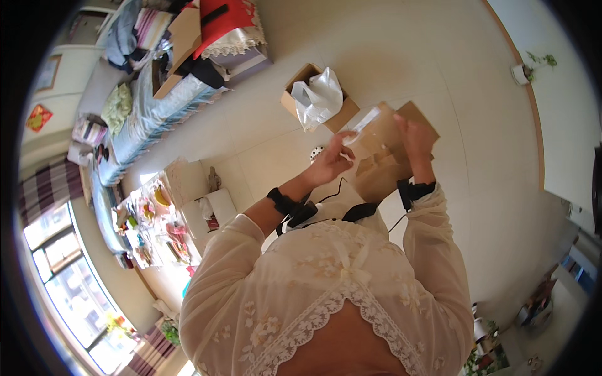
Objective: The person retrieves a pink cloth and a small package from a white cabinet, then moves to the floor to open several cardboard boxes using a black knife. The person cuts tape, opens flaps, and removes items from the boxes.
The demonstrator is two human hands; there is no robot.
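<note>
A brown cardboard box [376, 171] is held in front of my body, with a wide flap [416, 117] spread on its far right side. My right hand [416, 138] grips the cardboard at that flap, fingers curled over it. Along the box's left edge runs a whitish, shiny strip [364, 123], perhaps tape or a label. My left hand [331, 160] is beside this edge with bent fingers; its fingertips reach the strip's near end, but whether they pinch it is unclear. Both wrists wear black bands with small devices.
An open cardboard box [345, 115] with a silvery-white plastic bag [320, 98] over it stands on the tiled floor ahead. To the left are a laden coffee table [162, 221] and a sofa with a blue cover [141, 122]. A potted plant [521, 74] sits by the right wall.
</note>
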